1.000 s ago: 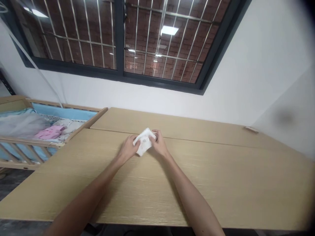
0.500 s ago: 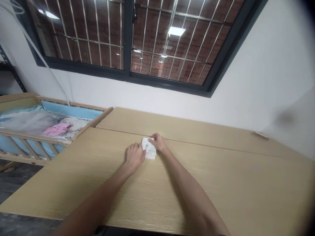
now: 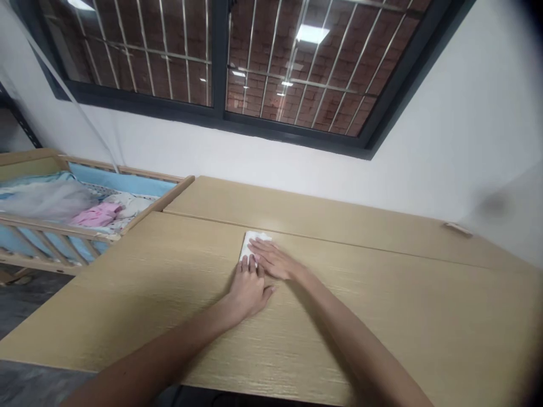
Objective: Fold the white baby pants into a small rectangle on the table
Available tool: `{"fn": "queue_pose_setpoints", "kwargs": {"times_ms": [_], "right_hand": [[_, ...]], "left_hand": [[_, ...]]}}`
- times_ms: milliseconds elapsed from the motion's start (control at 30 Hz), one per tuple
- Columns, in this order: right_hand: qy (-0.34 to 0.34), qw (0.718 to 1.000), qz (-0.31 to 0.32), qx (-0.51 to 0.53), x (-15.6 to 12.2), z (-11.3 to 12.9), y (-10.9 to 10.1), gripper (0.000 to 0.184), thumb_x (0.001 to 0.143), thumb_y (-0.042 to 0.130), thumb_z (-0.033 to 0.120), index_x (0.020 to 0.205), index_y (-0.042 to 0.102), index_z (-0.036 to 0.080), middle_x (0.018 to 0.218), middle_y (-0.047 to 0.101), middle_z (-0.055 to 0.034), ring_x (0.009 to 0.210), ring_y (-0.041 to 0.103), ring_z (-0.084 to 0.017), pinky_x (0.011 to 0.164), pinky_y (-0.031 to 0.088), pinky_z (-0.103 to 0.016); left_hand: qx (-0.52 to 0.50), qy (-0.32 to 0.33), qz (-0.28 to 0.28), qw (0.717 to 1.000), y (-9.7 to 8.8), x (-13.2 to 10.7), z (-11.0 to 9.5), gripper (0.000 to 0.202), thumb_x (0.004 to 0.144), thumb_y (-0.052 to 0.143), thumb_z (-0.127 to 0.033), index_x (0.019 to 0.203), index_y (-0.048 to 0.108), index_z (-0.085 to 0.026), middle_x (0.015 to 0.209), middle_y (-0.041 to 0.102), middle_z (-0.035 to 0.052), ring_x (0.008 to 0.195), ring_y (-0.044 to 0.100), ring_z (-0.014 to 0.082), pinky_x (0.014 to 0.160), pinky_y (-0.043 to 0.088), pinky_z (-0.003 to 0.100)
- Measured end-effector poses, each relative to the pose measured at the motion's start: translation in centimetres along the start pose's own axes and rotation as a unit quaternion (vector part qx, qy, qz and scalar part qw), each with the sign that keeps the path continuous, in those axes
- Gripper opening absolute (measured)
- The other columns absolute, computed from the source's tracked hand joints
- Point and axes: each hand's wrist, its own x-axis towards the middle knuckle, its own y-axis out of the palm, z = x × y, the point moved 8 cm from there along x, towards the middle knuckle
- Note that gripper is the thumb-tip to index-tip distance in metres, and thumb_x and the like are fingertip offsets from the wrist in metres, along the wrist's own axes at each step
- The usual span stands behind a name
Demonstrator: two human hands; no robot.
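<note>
A small folded white cloth lies on the wooden tabletop, just in front of the seam between two boards. My right hand rests flat across the cloth with fingers stretched out, hiding much of it. Close beside it, my left hand lies palm down, its fingertips on the near edge of the cloth and its thumb out to the right. Neither hand grips anything.
At the left stands a wooden crib with blue lining, holding a pink cloth and white netting. A small pale object lies at the table's back right. A barred window is above the wall's lower part.
My right hand has gone from pinching the cloth's upper edge to lying flat on it. My left hand has shifted to the cloth's near edge. The view has tilted slightly.
</note>
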Motion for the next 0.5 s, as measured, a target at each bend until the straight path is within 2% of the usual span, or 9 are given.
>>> {"fn": "queue_pose_setpoints", "kwargs": {"times_ms": [100, 200, 300, 400, 500], "right_hand": [[0.035, 0.999, -0.01, -0.009, 0.9, -3.2, -0.8, 0.06, 0.105, 0.028, 0.059, 0.157, 0.037, 0.028, 0.164, 0.028, -0.0008, 0.154, 0.021, -0.022, 0.127, 0.013, -0.046], [0.075, 0.997, -0.018, -0.009, 1.3, -5.8, -1.1, 0.071, 0.104, 0.022, 0.063, 0.16, 0.028, 0.02, 0.166, 0.022, -0.0069, 0.155, 0.018, -0.023, 0.127, 0.012, -0.045], [0.084, 0.996, -0.037, -0.011, 1.2, -6.5, -0.8, 0.073, 0.104, 0.021, 0.063, 0.16, 0.027, 0.017, 0.166, 0.023, -0.0104, 0.155, 0.018, -0.024, 0.127, 0.014, -0.044], [0.094, 0.99, -0.107, -0.017, 0.5, -6.3, -1.2, 0.072, 0.102, 0.032, 0.061, 0.159, 0.029, 0.016, 0.165, 0.027, -0.0146, 0.153, 0.023, -0.026, 0.124, 0.02, -0.046], [0.138, 0.969, -0.206, -0.008, -0.4, -6.6, -2.2, 0.067, 0.096, 0.051, 0.057, 0.148, 0.044, 0.015, 0.147, 0.05, -0.0185, 0.14, 0.043, -0.03, 0.115, 0.033, -0.048]], "left_hand": [[-0.001, -0.016, 0.009, 1.0, -0.3, 0.0, -0.1, 0.077, 0.092, 0.051, -0.054, 0.147, 0.044, -0.001, 0.149, 0.043, 0.0338, 0.142, 0.034, 0.0499, 0.116, 0.025, 0.063], [0.031, -0.022, 0.017, 0.999, -0.9, 0.0, -0.5, 0.077, 0.093, 0.052, -0.051, 0.147, 0.042, 0.004, 0.147, 0.042, 0.0365, 0.14, 0.037, 0.0506, 0.115, 0.028, 0.059], [0.032, -0.014, 0.008, 0.999, -2.4, 0.4, -0.2, 0.062, 0.097, 0.047, -0.05, 0.14, 0.053, -0.006, 0.137, 0.055, 0.0288, 0.129, 0.05, 0.0441, 0.106, 0.039, 0.054], [0.014, -0.047, -0.025, 0.998, -4.6, 1.3, 2.1, 0.044, 0.101, 0.039, -0.046, 0.123, 0.063, -0.017, 0.116, 0.067, 0.0191, 0.11, 0.061, 0.0352, 0.097, 0.045, 0.048], [0.045, -0.124, -0.057, 0.99, -5.8, 2.1, 5.4, 0.043, 0.101, 0.039, -0.046, 0.116, 0.063, -0.013, 0.114, 0.065, 0.0208, 0.111, 0.059, 0.0354, 0.095, 0.044, 0.046]]}}
